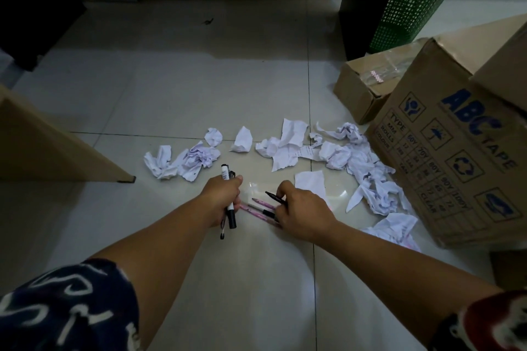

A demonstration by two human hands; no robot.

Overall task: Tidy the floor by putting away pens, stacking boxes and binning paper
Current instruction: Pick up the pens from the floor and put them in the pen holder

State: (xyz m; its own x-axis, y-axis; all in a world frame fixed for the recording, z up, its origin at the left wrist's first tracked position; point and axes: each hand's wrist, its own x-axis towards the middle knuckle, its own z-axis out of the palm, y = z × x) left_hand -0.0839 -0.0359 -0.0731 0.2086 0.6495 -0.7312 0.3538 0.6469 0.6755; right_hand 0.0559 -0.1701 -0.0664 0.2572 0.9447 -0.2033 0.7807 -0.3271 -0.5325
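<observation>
My left hand (pixel 222 199) grips a bunch of pens, among them a white marker (pixel 228 194) with black caps that sticks out above and below the fist. My right hand (pixel 302 212) pinches a thin black pen (pixel 274 197) just above the floor. Between the two hands lie pink pens (pixel 258 210) on the tiles, partly hidden under my right fingers. Crumpled white paper (pixel 288 148) is strewn in a band beyond the hands, from the centre to the right. A large cardboard box (pixel 453 151) printed "ABC TAPE" lies at the right, a smaller box (pixel 368 85) behind it.
A green mesh bin (pixel 413 3) stands at the back right beside a dark table leg (pixel 353 14). A tan cardboard panel (pixel 48 145) juts in at the left. More paper (pixel 396 229) lies against the big box. Pale floor tiles (pixel 171 80) stretch toward dark furniture at the back.
</observation>
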